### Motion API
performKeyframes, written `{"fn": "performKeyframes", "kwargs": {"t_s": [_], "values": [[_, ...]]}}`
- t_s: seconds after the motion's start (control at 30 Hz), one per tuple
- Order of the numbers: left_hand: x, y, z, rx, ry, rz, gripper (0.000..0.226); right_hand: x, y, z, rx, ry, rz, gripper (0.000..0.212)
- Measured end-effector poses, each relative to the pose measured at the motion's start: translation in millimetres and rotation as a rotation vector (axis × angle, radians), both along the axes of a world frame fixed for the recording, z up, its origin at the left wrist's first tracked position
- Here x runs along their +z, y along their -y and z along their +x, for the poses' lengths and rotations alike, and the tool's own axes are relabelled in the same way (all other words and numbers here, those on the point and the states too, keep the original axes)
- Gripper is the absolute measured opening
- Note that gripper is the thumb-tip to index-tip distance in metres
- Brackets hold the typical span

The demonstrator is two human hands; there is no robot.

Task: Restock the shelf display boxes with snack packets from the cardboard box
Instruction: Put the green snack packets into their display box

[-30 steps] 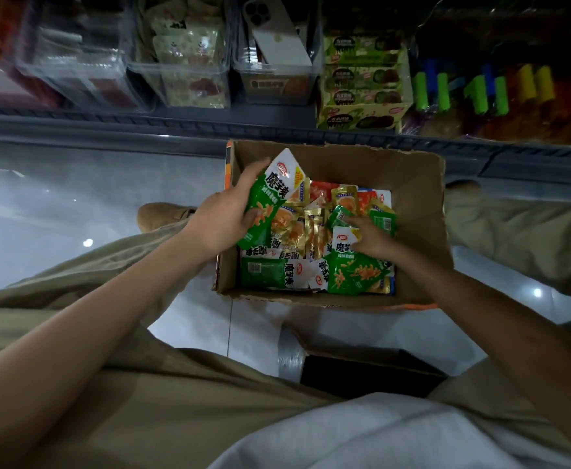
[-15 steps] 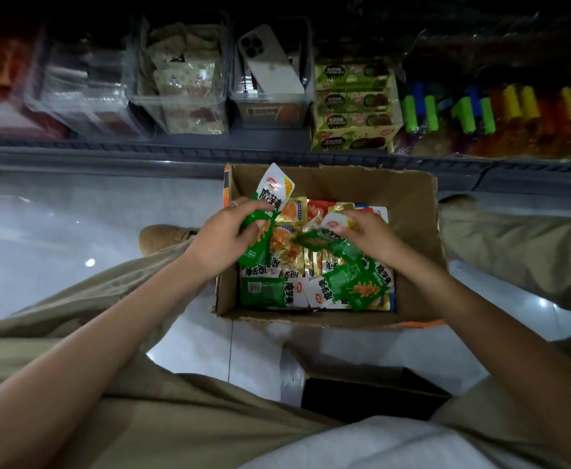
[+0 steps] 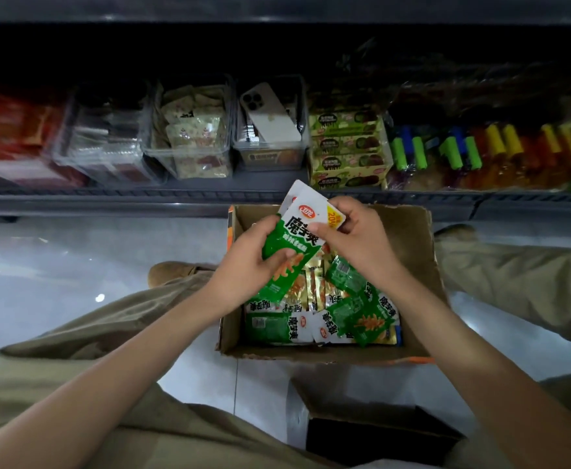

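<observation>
Green-and-white snack packets (image 3: 297, 221), a small stack, held tilted above the far left corner of the cardboard box (image 3: 419, 252). Left hand (image 3: 243, 269) gripping the lower half of the stack, thumb across the front. Right hand (image 3: 362, 245) pinching the top right corner, thumb on the face. More packets (image 3: 277, 328) lying loose in the box, on the floor between the legs. Behind it, a shelf (image 3: 108, 198) with clear bins (image 3: 189, 130), a phone (image 3: 270, 113) in one, and green display boxes (image 3: 345, 147) just beside that bin.
</observation>
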State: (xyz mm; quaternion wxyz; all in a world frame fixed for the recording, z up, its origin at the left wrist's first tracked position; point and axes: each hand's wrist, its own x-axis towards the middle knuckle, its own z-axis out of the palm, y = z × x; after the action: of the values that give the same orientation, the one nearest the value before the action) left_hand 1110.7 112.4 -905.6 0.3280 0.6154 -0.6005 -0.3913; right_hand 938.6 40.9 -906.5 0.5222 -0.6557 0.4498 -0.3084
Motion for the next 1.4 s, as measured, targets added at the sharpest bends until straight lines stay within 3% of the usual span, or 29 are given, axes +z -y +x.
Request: {"fn": "performKeyframes", "kwargs": {"t_s": [0.07,0.2,0.27,0.33,0.63,0.7,0.77,0.83,1.1,1.23,1.4], "values": [[6.0,2.3,-0.9,0.012,0.003,-0.045,0.027,6.3,0.7,2.9,-0.068,-0.012,-0.058,0.033],[25.3,9.2,-1.2,-0.019,-0.057,-0.105,0.054,34.1,8.7,3.9,-0.086,0.117,0.084,0.053],[37.1,13.5,-1.2,-0.039,-0.109,-0.116,0.075,51.1,15.3,2.1,-0.036,0.144,0.12,0.035],[49.1,19.7,-1.6,-0.036,-0.114,-0.142,0.086,66.4,22.6,1.3,0.007,0.125,0.034,0.011],[119.9,64.4,-7.8,0.06,-0.105,-0.419,0.066,153.1,56.0,16.9,-0.069,0.163,-0.372,0.018],[135.5,74.1,-7.9,0.06,-0.123,-0.492,0.064,170.0,63.2,22.1,-0.109,0.278,-0.344,0.014],[151.5,83.5,-6.6,0.084,-0.14,-0.566,0.064,183.1,71.3,26.4,-0.09,0.412,-0.179,0.019],[164.2,92.6,-1.9,0.101,-0.147,-0.631,0.065,193.4,78.2,31.9,-0.014,0.401,-0.107,0.03],[188.2,118.4,30.2,0.256,0.242,-0.957,0.06,224.2,97.1,58.0,0.074,0.297,-0.484,0.013],[184.9,125.7,59.8,0.4,0.4,-0.923,0.068,255.3,114.3,72.4,0.065,0.35,-0.749,0.029],[174.3,138.5,96.1,0.47,0.801,-0.831,0.048,288.1,157.2,106.6,-0.027,0.491,-0.805,0.025]]}}
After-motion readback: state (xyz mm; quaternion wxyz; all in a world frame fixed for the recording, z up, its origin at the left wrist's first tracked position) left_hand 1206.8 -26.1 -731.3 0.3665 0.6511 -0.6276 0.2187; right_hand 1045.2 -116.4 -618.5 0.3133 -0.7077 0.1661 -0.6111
